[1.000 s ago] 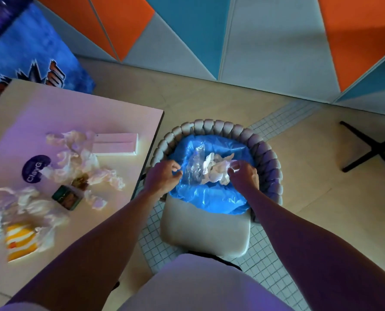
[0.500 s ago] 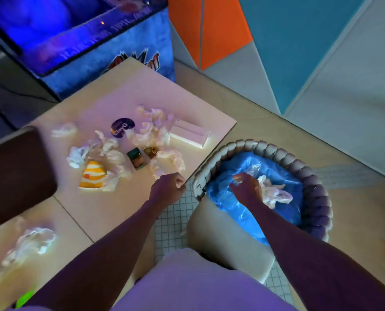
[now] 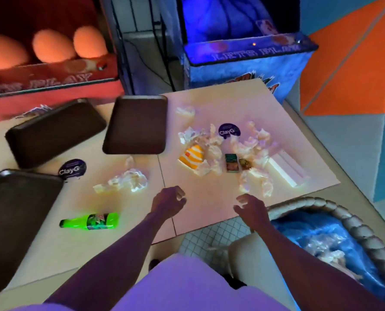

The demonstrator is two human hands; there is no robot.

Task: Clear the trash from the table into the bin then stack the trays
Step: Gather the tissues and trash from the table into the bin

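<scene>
White crumpled wrappers point(image 3: 252, 149) beyond left grip point(image 3: 169, 202), loosely curled and empty, near right grip point(image 3: 252, 207), spread wide, empty

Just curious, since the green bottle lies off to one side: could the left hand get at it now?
Probably yes. The left hand hovers empty above the table, and the green bottle lies to its left with nothing between them.
</scene>
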